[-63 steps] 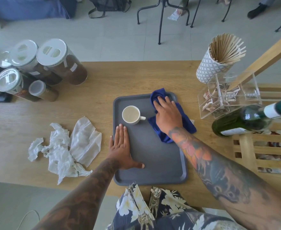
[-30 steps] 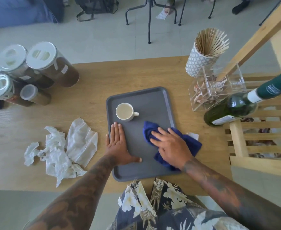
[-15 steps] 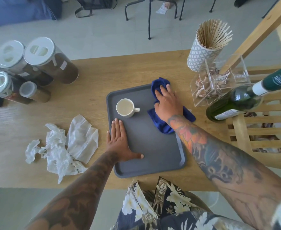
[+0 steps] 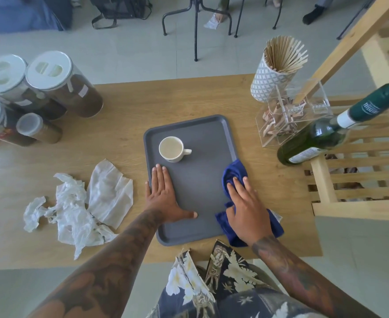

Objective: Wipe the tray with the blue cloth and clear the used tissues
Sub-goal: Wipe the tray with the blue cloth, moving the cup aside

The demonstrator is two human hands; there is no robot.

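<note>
right hand [image 4: 246, 212] flat, fingers straight, pressing blue cloth [image 4: 235, 173] | left hand [image 4: 163, 193] flat, fingers straight, on tray [image 4: 200, 138] | cloth moved from far edge to near right edge

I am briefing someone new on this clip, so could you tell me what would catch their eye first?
Two tattooed arms meet at a grey tray in the table's centre: the left hand lies flat on it, the right hand presses a blue cloth at its right edge. A white cup stands on the tray, and crumpled tissues lie to its left.
</note>
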